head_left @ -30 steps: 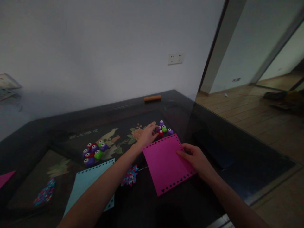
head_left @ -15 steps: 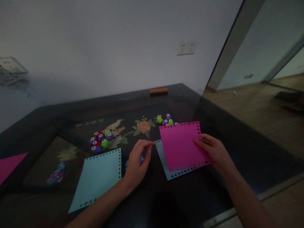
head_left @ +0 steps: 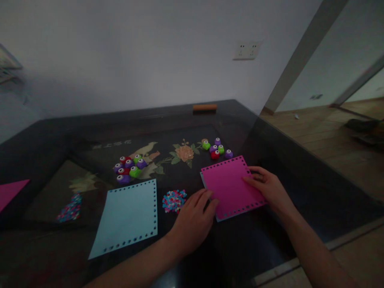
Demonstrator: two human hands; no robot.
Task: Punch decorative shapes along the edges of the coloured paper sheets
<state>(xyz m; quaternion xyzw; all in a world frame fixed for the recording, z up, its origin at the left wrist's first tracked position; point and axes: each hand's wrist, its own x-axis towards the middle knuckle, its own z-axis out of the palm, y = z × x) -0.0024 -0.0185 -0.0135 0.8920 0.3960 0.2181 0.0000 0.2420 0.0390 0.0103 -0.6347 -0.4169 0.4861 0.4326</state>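
Note:
A pink sheet of paper (head_left: 229, 188), punched with small shapes along its edges, lies almost squarely over a light blue sheet (head_left: 203, 179), of which only a thin margin shows. My right hand (head_left: 267, 190) grips the pink sheet's right edge, thumb on top and fingers partly hidden. At the left edge, my left hand (head_left: 195, 218) has bent fingers and thumb closed against the paper. A second light blue punched sheet (head_left: 129, 216) lies flat to the left. Between it and the pink sheet is a pile of small coloured paper cutouts (head_left: 173, 201), close beside my left hand.
Several red, green and purple eye-topped pieces stand in a left group (head_left: 129, 169) and a right group (head_left: 216, 149) on the dark table (head_left: 168, 124). More cutouts (head_left: 70, 209) and a pink sheet (head_left: 12, 192) lie at left. An orange-brown bar (head_left: 205, 107) sits at the back.
The pink sheet has come down and lined up with the blue sheet below it. My left hand has moved right and nearer me to its edge, uncovering the cutout pile. The view has shifted slightly.

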